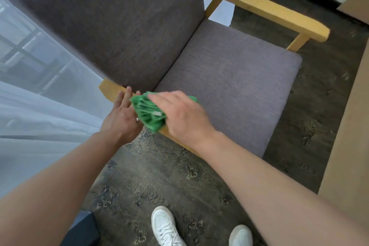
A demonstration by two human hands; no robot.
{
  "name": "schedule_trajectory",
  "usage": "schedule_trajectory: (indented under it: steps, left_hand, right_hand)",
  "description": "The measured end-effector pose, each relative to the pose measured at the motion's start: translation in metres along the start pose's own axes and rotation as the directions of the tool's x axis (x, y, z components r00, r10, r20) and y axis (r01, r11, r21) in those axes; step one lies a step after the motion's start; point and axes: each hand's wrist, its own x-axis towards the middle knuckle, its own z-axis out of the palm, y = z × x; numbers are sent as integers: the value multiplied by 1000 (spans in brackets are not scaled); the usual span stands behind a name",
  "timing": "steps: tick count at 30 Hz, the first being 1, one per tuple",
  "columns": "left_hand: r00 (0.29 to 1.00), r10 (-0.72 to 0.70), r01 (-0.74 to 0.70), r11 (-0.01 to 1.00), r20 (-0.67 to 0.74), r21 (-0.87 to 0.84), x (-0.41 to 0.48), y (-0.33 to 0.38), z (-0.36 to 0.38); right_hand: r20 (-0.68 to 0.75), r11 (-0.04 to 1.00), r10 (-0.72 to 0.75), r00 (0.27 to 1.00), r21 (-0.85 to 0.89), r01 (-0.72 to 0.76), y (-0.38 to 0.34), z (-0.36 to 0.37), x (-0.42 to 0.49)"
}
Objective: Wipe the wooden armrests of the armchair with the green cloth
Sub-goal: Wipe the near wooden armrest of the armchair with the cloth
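Your right hand [182, 117] presses the green cloth [148, 112] flat against the near armrest [111, 90]; your left hand [121, 115] lies open beside it, empty.

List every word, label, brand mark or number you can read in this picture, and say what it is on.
There is no readable text.
green cloth: a small white tag shows, too blurred to read.
white shoes: no brand mark can be made out.
armchair, near armrest and far armrest: no lettering.

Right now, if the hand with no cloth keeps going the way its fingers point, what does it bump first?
Probably the chair's grey backrest; the left hand lies along the armrest, fingers pointing toward it.
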Motion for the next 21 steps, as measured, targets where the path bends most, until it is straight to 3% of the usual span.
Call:
schedule_trajectory:
  steps: [2,4,6,8,21]
  left_hand:
    - [994,110,-110,986,8,126,0,-4,3]
    - [996,89,-89,991,4,102,-1,-6,7]
    - [998,-65,65,994,9,-89,-3,-2,7]
    - [990,-138,136,975,0,-175,-4,1,7]
    - [986,-165,169,972,40,-164,-3,4,0]
  right_hand:
    - [165,999,8,986,-39,-2,-2,32,26]
    - [242,995,83,967,-76,-67,10,54,15]
    - [206,992,86,975,-108,-65,22,58,-12]
    - [192,986,64,979,-161,-33,28,56,-34]
    - [210,955,76,975,-297,-10,70,15,-155]
